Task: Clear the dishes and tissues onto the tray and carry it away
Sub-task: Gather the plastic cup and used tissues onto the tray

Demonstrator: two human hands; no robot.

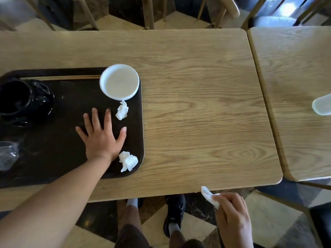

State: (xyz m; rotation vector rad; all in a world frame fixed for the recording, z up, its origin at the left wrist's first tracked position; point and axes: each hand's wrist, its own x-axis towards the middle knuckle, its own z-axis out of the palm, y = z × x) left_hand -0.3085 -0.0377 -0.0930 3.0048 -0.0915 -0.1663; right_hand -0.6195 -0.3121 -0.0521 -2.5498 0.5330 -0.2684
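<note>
Two crumpled tissues (125, 136) and white bowl (119, 82) sit on dark tray (53, 158); left hand (101, 136) spread flat on tray; right hand (232, 213) pinches third tissue (208, 195) past worktop (197, 104) edge.

A light wooden table (197, 104) stands beside a second table (295, 83) on the right, wooden chairs (149, 13) at the far side, tan-and-dark checkered floor (272, 221) beneath.

Dark brown tray (53, 158), white bowl (119, 82), glossy black pot (23, 101), white crumpled tissues (128, 161), pale oak-grained desk (197, 104), black shoes (174, 212), tan-and-dark checkered floor (193, 228)
</note>
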